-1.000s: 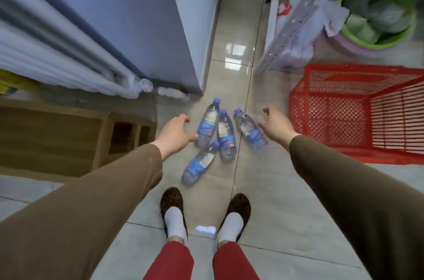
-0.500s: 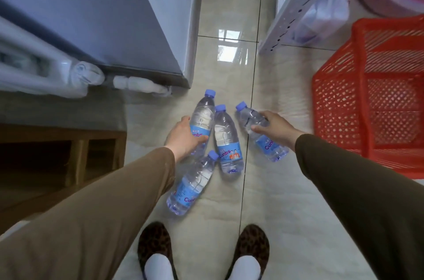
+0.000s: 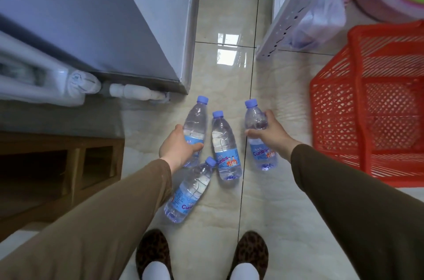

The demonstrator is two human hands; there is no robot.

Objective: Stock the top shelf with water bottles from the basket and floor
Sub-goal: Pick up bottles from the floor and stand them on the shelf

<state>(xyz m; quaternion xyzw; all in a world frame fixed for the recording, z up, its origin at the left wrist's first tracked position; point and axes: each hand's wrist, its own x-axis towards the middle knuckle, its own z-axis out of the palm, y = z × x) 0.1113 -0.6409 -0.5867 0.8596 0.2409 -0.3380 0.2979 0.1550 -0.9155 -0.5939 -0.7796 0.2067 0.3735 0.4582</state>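
Water bottles, four of them, lie on the tile floor (image 3: 229,16) by the red basket (image 3: 367,105). Left hand (image 3: 177,146) wraps the far-left bottle (image 3: 195,123), right hand (image 3: 270,133) grips the right bottle (image 3: 258,140). I'd hold each mid-body, lift straight up, and leave the middle bottle (image 3: 224,149) and near bottle (image 3: 190,190) unbumped.

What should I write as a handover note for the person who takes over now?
Left hand grips one clear plastic water bottle with blue cap; right hand grips another.
Two more bottles lie loose on the glossy tile floor, between the hands.
The red plastic basket stands to the right; no bottles show in it.
Done: both bottles gripped.
Left: shelve these, then the other two.
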